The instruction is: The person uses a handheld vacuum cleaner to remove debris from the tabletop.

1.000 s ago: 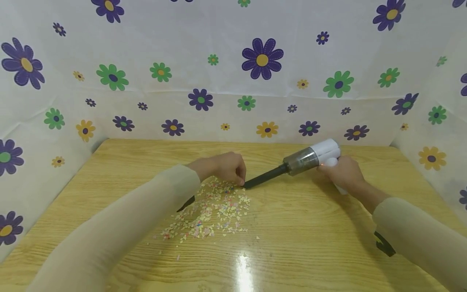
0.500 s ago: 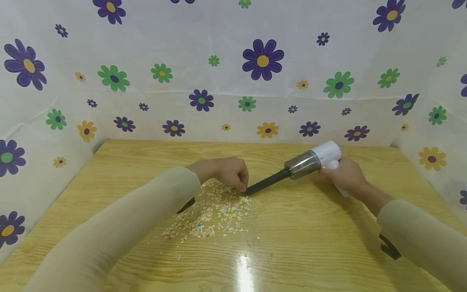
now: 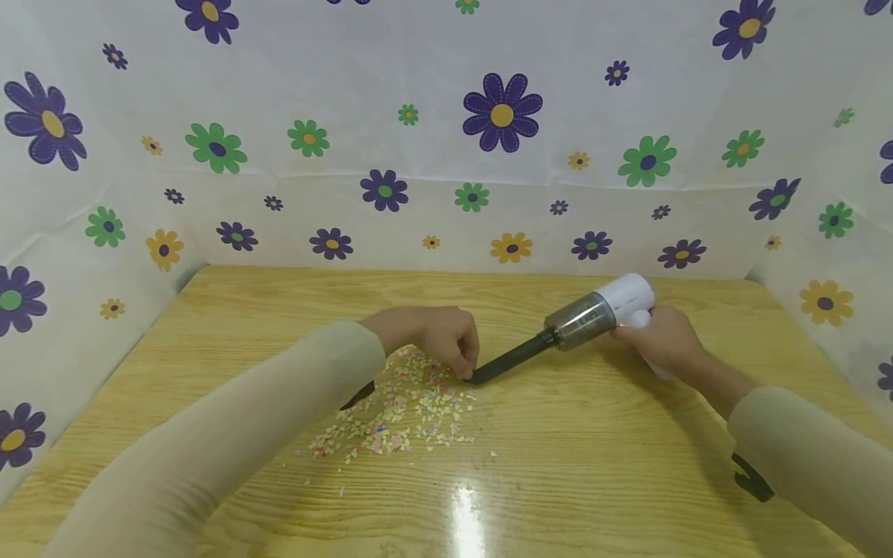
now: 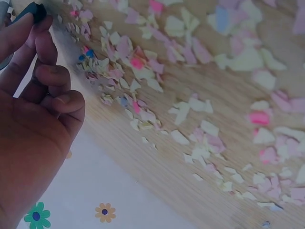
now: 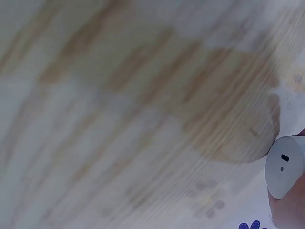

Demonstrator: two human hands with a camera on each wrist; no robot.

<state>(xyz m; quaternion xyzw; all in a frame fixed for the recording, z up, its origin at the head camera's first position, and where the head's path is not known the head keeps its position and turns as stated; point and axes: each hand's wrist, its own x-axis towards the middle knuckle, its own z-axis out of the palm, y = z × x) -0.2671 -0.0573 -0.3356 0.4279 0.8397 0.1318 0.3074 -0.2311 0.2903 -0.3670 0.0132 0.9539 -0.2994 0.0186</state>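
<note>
In the head view my right hand [image 3: 666,339] grips the handle of a white handheld vacuum cleaner [image 3: 628,297] with a see-through dust cup [image 3: 582,319]. Its long black nozzle [image 3: 515,356] slants down left to the table. My left hand [image 3: 448,339] pinches the nozzle's tip between thumb and forefinger, its other fingers curled; the left wrist view shows the dark tip [image 4: 39,13] there. Small paper scraps [image 3: 391,422], mostly pale yellow and pink, lie under and in front of the left hand. In the right wrist view, the white handle end [image 5: 282,167] shows beside my right hand [image 5: 289,205].
The wooden table [image 3: 600,473] carries a few stray scraps and a bright light reflection near the front. A white flower-print cloth [image 3: 432,155] stands behind the table and along both sides. Each forearm has a long sleeve [image 3: 230,422].
The nozzle tip and my left hand have moved together a little towards the front of the table. My right hand and the vacuum body have shifted slightly the same way.
</note>
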